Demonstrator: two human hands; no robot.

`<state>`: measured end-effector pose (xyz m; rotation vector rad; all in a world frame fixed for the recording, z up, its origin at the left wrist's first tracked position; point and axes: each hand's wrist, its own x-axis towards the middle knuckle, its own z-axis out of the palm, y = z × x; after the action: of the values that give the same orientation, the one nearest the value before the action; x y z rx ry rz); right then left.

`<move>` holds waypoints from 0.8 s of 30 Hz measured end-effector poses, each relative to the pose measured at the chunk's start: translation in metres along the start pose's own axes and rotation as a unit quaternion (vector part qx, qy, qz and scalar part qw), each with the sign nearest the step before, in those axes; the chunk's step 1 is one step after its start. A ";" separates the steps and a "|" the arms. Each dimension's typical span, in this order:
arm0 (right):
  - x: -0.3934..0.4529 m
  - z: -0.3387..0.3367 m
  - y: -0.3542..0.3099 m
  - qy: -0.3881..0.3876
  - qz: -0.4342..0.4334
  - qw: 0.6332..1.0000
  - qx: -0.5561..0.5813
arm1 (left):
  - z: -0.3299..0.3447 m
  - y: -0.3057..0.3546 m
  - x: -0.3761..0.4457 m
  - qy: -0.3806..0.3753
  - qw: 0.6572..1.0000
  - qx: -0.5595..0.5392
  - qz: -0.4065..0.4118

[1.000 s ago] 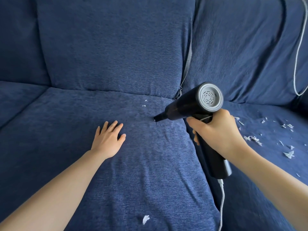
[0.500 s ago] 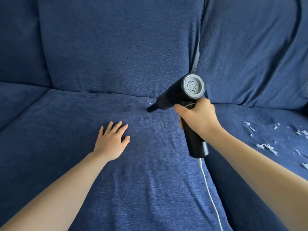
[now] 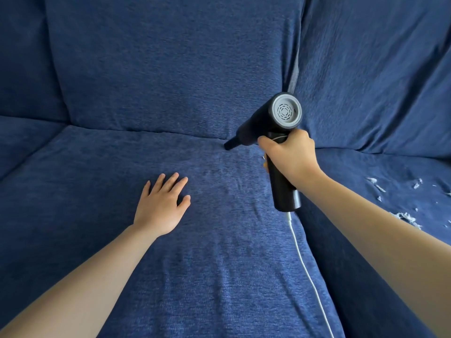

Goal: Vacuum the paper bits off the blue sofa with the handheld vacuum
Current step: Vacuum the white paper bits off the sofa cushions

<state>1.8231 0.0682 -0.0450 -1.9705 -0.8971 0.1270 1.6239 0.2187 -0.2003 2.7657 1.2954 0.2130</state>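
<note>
Two hands out: left hand (image 3: 161, 211) flat on sofa (image 3: 219, 264), fingers straight; right hand (image 3: 290, 157) gripping vacuum (image 3: 266, 123); paper bits (image 3: 405, 217) at 3 o'clock

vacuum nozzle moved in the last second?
Yes. The vacuum nozzle went from mid-cushion back to the seam under the back cushion.

Sofa (image 3: 170, 69): blue woven cloth, matt, with a fine slubbed, slightly rough weave and soft creases in the right-hand cover. Handheld vacuum (image 3: 258, 129): black plastic body, smooth with a dull satin sheen; rear cap (image 3: 286, 111) of grey matt plastic, perforated with curved slots. Cable (image 3: 307, 272): white, smooth, faintly glossy sheath. Paper bits (image 3: 406, 218): white, matt, torn and ragged at the edges.
</note>
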 end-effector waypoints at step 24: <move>-0.043 -0.088 0.024 0.051 0.096 0.994 -0.016 | -0.006 0.010 -0.026 -0.030 0.999 0.003 -0.023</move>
<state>1.8424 -0.0286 -0.0264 -2.0711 -0.6470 0.1204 1.6142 0.1926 -0.1955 2.7214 1.3449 0.1227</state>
